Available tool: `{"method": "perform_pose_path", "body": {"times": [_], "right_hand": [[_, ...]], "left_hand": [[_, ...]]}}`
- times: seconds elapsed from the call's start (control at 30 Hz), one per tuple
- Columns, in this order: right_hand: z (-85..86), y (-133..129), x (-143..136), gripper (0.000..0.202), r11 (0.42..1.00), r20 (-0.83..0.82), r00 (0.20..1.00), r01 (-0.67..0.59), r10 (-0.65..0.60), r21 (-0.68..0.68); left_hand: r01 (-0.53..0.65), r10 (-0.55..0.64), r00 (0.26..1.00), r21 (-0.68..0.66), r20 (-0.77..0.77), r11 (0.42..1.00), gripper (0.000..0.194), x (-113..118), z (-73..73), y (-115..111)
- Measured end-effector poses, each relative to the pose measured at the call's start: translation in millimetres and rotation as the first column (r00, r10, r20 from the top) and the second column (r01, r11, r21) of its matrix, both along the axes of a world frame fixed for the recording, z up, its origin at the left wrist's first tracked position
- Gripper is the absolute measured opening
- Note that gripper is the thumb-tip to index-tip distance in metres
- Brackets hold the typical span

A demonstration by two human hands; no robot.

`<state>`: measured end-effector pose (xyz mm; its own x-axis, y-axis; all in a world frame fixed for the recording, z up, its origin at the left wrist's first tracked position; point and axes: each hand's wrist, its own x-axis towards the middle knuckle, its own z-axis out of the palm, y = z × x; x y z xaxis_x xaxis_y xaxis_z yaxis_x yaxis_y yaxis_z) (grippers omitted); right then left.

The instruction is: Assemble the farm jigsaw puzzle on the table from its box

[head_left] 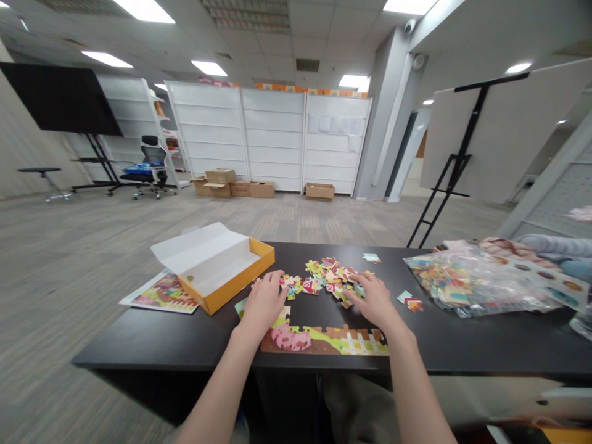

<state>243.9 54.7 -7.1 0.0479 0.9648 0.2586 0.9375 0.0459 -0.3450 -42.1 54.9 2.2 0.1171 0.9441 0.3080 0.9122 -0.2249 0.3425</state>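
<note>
A loose pile of cardboard jigsaw pieces [324, 274] lies on the black table between my hands. My left hand [266, 301] rests palm down at the pile's left side, fingers stretched toward it, hiding some pieces beneath. On the opposite side, my right hand [374, 300] has its fingers spread over the pieces at the right edge. Nearer to me is a joined strip of puzzle [328, 341], with a pink spotted part at its left and a white fence at its right. A few pieces above that pink part run up beside my left wrist.
An orange box [243, 277] with raised white flaps stands at the left, over a picture sheet [161, 296]. Stray pieces [410, 301] lie right of my right hand; another piece [370, 258] lies farther back. A clear plastic bag [472, 277] of colourful pieces covers the table's right part.
</note>
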Motion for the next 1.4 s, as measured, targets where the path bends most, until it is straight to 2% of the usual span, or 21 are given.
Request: {"method": "perform_pose_path", "body": {"times": [0.07, 0.17, 0.3, 0.53, 0.63, 0.73, 0.8, 0.87, 0.93, 1.0, 1.07, 1.13, 1.27, 1.4], "right_hand": [[0.8, -1.7, -6.5, 0.052, 0.997, -0.012, 0.997, -0.072, 0.071, -0.037], [0.1, -2.5, -10.4, 0.059, 0.992, -0.038, 0.994, -0.108, 0.105, -0.072], [-1.8, -0.1, -6.1, 0.044, 0.989, -0.098, 0.986, -0.142, 0.138, -0.033], [-3.3, 5.7, 0.9, 0.031, 0.993, -0.19, 0.975, -0.107, 0.114, 0.048], [-4.7, 8.6, 2.7, 0.022, 0.995, -0.134, 0.989, -0.057, 0.068, 0.087], [-5.2, 11.6, 1.1, 0.014, 0.995, -0.069, 0.997, -0.03, 0.036, 0.094], [-4.6, 13.4, -4.1, 0.013, 0.99, -0.054, 0.995, -0.079, 0.086, 0.116], [-3.3, 14.3, -13.2, 0.015, 0.972, -0.041, 0.982, -0.177, 0.185, 0.153], [-1.6, 13.7, -24.6, 0.018, 0.951, -0.013, 0.963, -0.265, 0.27, 0.158], [-0.1, 11.6, -35.5, 0.025, 0.951, 0.013, 0.958, -0.287, 0.287, 0.114], [0.4, 8.9, -43.1, 0.035, 0.969, 0.014, 0.97, -0.243, 0.242, 0.052], [-0.2, 6.8, -46.3, 0.042, 0.985, -0.002, 0.985, -0.174, 0.174, 0.013], [-2.2, 5.6, -43.2, 0.042, 0.993, -0.017, 0.993, -0.115, 0.115, 0.021], [-2.1, 7.4, -38.1, 0.035, 0.993, -0.039, 0.994, -0.095, 0.098, 0.072]], "left_hand": [[0.041, -0.041, 0.999, -0.006, -0.021, 0.999, 0.036, 0.2, -2.0, 1.6], [0.09, -0.09, 0.995, 0.007, -0.037, 0.996, 0.041, -2.2, -5.5, 3.4], [0.101, -0.101, 0.994, 0.009, -0.035, 0.995, 0.037, -6.8, -5.6, 3.7], [0.074, -0.074, 0.996, 0.016, -0.041, 0.997, 0.027, -9.2, -1.2, 3.1], [0.027, -0.023, 0.994, 0.041, -0.104, 0.999, 0.023, -7.3, -0.4, 1.9], [-0.069, 0.08, 0.981, 0.07, -0.176, 0.995, 0.023, -5.1, -0.3, -0.6], [-0.122, 0.137, 0.969, 0.085, -0.206, 0.989, 0.022, -3.7, 0.2, -2.2], [-0.131, 0.15, 0.97, 0.107, -0.194, 0.986, 0.022, -1.1, 2.4, -3.1], [-0.068, 0.087, 0.984, 0.127, -0.153, 0.99, 0.022, 4.5, 6.2, -2.7], [0.065, -0.049, 0.99, 0.117, -0.134, 0.991, 0.023, 13.6, 10.1, -1.0], [0.22, -0.203, 0.965, 0.088, -0.167, 0.972, 0.025, 25.3, 11.9, 2.1], [0.321, -0.305, 0.932, 0.053, -0.197, 0.946, 0.028, 37.4, 11.1, 6.0], [0.343, -0.333, 0.917, 0.01, -0.222, 0.939, 0.03, 54.1, 7.0, 12.9], [0.331, -0.323, 0.919, -0.004, -0.226, 0.944, 0.029, 56.1, 7.7, 15.1]]}}
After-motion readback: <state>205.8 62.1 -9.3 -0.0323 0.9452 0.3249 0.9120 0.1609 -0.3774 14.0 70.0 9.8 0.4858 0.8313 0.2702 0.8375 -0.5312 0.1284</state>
